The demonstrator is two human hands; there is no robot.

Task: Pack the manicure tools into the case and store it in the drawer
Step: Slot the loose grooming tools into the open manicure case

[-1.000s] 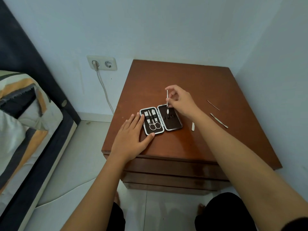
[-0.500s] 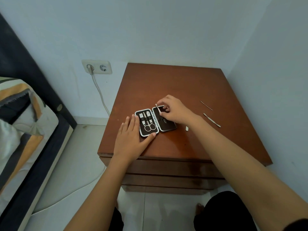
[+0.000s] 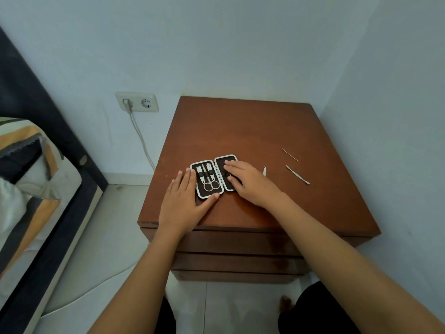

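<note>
**Q.** Reading the figure from the left, what are your hands doing?

**A.** Your left hand [image 3: 184,201] is lying flat on the nightstand [image 3: 240,131], fingers spread and gripping nothing, its thumb pressing along the near edge of the open case [image 3: 213,175]. The case's left half is carrying the scissors [image 3: 211,184] and two other tools in their loops. Your right hand [image 3: 250,182] is resting palm-down on the right half, fingers extended and lightly curled. Whether a tool is sitting under them cannot be told — the hand is covering that half.

**Q.** And farther right?

**A.** Three loose tools are waiting on the wood, all on the right-hand side of the case. A small pointed piece [image 3: 264,171] is lying just beside your right hand, its long axis running roughly away from you. Beyond it, a flat-ended pusher [image 3: 297,174] is lying well apart from the hand, its axis slanting from far-left to near-right, and a thin needle-like tool [image 3: 290,154] is lying behind it on a similar slant.

**Q.** Which relation is governing the next move?

**A.** Judging from this layout, every remaining tool is lying to the right of your right fingers, so that hand is the nearer one — the left is better placed to go on steadying the case. The drawers [image 3: 236,242] below are showing shut.
</note>
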